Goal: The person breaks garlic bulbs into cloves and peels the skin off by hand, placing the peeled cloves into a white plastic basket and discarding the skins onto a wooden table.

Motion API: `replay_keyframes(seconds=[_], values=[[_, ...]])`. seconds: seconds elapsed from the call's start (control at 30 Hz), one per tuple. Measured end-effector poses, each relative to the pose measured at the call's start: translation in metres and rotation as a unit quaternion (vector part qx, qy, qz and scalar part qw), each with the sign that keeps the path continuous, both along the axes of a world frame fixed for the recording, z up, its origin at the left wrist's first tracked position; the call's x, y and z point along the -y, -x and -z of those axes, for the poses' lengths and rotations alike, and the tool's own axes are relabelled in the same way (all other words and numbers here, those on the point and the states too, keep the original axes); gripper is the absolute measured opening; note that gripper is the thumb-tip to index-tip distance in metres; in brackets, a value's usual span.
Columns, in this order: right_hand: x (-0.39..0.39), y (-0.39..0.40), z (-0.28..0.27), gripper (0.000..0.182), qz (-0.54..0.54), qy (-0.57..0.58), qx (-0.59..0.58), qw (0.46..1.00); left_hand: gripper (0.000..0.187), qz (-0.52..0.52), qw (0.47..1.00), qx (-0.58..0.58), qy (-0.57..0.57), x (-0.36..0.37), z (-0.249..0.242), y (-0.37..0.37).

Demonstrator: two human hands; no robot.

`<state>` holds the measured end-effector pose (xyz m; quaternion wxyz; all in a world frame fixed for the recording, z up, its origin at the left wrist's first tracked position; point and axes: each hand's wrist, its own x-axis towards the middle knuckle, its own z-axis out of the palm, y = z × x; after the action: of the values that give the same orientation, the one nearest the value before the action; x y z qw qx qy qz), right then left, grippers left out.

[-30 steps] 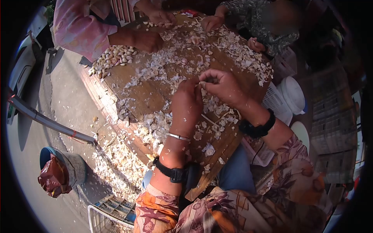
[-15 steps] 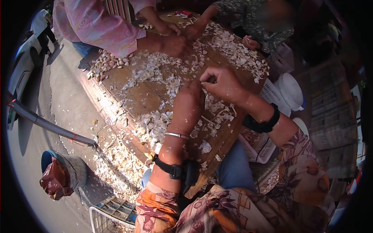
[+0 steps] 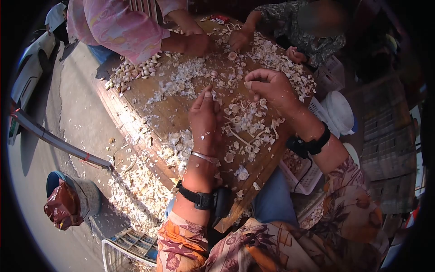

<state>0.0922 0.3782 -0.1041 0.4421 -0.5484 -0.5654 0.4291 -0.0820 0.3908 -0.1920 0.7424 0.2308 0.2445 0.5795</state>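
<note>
My left hand point(image 3: 206, 115) is over the middle of the wooden table point(image 3: 167, 113), thumb and fingertips pressed together; anything between them is too small to make out. To its right, my right hand point(image 3: 271, 89) is curled with thumb against the fingers, and what it holds, if anything, cannot be made out. The two hands are apart. Papery garlic skins point(image 3: 244, 115) and thin stalks lie beneath and around them. A pile of garlic cloves point(image 3: 131, 72) sits near the table's far left edge.
Across the table, a person in a pink patterned sleeve point(image 3: 118, 31) and another in a dark patterned top point(image 3: 290, 22) have hands over the skins. A bucket with a brown bag point(image 3: 63, 206) stands at left. White tubs point(image 3: 337, 111) and a crate point(image 3: 306, 179) are at right.
My hands have moved apart from each other, the left one to the left and the right one slightly right and up. The co-workers' hands across the table have also separated.
</note>
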Motion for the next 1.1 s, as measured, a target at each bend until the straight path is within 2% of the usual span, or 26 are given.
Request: replay_keyframes(seconds=[0.03,0.07,0.13,0.2,0.27,0.33,0.4,0.43,0.5,0.57,0.63,0.7,0.73,0.8,0.83,0.93,0.97,1.0,1.03,1.07,1.1], values=[[-0.004,-0.001,-0.003,0.014,0.033,-0.041,-0.009,0.999,0.032,0.021,0.998,-0.002,0.052,0.002,-0.005,0.003],[-0.006,0.001,-0.004,0.014,0.032,-0.042,-0.007,0.999,0.032,0.021,0.998,0.000,0.051,0.002,-0.008,0.001],[-0.011,0.013,-0.002,0.014,-0.042,-0.016,0.045,0.998,0.038,0.099,0.979,0.083,0.161,0.002,-0.012,-0.005],[-0.034,0.010,0.016,0.013,-0.042,-0.004,0.049,0.998,0.034,0.107,0.975,0.096,0.168,0.000,-0.009,-0.006],[-0.070,-0.006,0.038,0.013,0.000,-0.082,0.290,0.953,0.027,0.081,0.967,0.144,0.193,-0.008,0.003,-0.002],[-0.082,-0.011,0.053,0.014,-0.002,-0.072,0.321,0.944,0.022,0.081,0.962,0.170,0.197,-0.014,0.011,0.003],[-0.092,-0.014,0.064,0.013,0.031,-0.162,0.369,0.915,0.018,0.078,0.957,0.196,0.201,-0.016,0.016,0.006],[-0.093,-0.010,0.062,0.013,0.029,-0.164,0.366,0.916,0.016,0.050,0.963,0.185,0.191,-0.014,0.011,0.007],[-0.092,-0.006,0.058,0.013,0.112,-0.090,0.305,0.941,0.015,0.020,0.968,0.175,0.180,-0.011,0.005,0.010],[-0.111,-0.009,0.072,0.015,0.083,-0.113,0.303,0.943,0.015,-0.046,0.965,0.179,0.187,-0.012,0.001,0.011],[-0.127,-0.009,0.077,0.016,0.056,-0.134,0.300,0.943,0.016,-0.057,0.961,0.192,0.193,-0.014,0.003,0.012],[-0.142,0.008,0.075,0.020,-0.007,-0.216,0.387,0.896,0.017,-0.070,0.956,0.204,0.197,-0.017,0.006,0.013],[-0.149,0.016,0.075,0.020,-0.008,-0.218,0.385,0.897,0.017,-0.062,0.957,0.199,0.199,-0.017,0.007,0.013],[-0.158,0.028,0.075,0.022,-0.071,-0.066,0.572,0.814,0.018,-0.056,0.959,0.193,0.201,-0.019,0.007,0.013],[-0.157,0.026,0.074,0.022,-0.071,-0.067,0.572,0.815,0.018,-0.049,0.960,0.192,0.198,-0.018,0.004,0.014],[-0.138,0.011,0.071,0.016,-0.068,-0.018,0.337,0.939,0.018,-0.045,0.960,0.200,0.191,-0.018,0.006,0.013],[-0.127,0.005,0.068,0.016,-0.066,-0.019,0.338,0.939,0.018,-0.050,0.958,0.210,0.190,-0.017,0.006,0.013],[-0.114,-0.004,0.065,0.017,-0.033,0.050,0.148,0.987,0.018,-0.046,0.958,0.212,0.189,-0.016,0.005,0.013],[-0.103,-0.010,0.063,0.019,0.002,0.115,-0.049,0.992,0.017,-0.041,0.965,0.176,0.192,-0.017,0.001,0.012],[-0.091,-0.015,0.062,0.019,0.009,0.114,-0.050,0.992,0.016,-0.033,0.970,0.139,0.196,-0.016,-0.001,0.010],[-0.078,-0.020,0.061,0.020,-0.018,0.132,-0.183,0.974,0.016,-0.024,0.971,0.137,0.196,-0.016,-0.004,0.008]])
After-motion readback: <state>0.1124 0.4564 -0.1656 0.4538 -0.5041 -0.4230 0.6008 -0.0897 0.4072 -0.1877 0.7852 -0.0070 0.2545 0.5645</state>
